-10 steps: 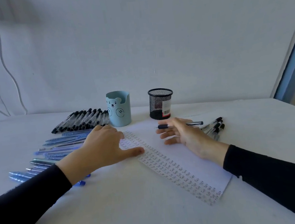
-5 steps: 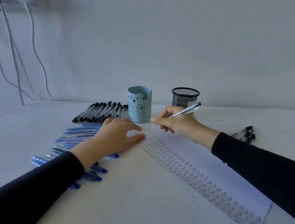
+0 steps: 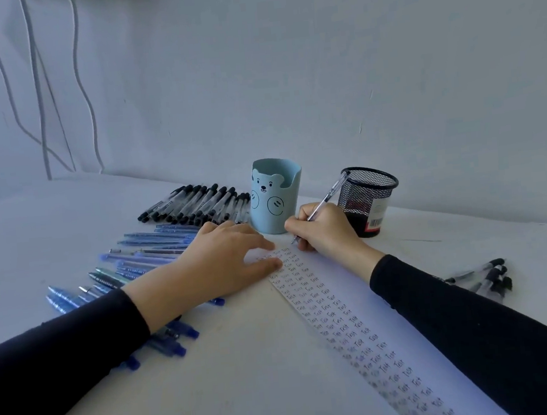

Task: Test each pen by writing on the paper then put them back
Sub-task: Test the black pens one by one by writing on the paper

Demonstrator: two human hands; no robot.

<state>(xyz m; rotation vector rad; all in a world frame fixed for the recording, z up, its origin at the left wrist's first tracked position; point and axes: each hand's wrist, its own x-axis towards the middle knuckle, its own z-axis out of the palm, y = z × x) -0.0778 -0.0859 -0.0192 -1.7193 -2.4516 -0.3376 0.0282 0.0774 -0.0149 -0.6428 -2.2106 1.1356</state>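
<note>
- Head view shows the right hand (image 3: 324, 232) curled round a clear pen (image 3: 326, 199) in a writing hold. The fingers pinch it low on the barrel and its tip points down at the far end of the paper (image 3: 352, 289).
- Whether the tip actually touches the sheet I cannot tell; it sits at or just above the top edge, beside the last of the written rows.
- The left hand (image 3: 217, 265) lies flat with fingers spread and grips nothing. Its fingertips press the sheet's far left corner.
- The paper runs lengthwise away from the person, its left strip filled with columns of the word "Test" and its right side bare.
- Judging by that, the step in hand is one more test word with this pen. To do it well, start in the free space next to the last column so the new mark reads apart from the others.
- Light, even pressure should show whether ink flows; pressing hard near the edge may tear or shift the sheet, so the flat hand ought to bear down while the stroke is made.
- A black-capped row of pens (image 3: 196, 204) and blue pens (image 3: 143, 251) lie to the left on the table (image 3: 230, 376), and a few more pens (image 3: 483, 280) lie to the right.
- A bear cup (image 3: 276, 200) and a mesh cup (image 3: 369, 199) stand just beyond the hands, likely where pens go back.
</note>
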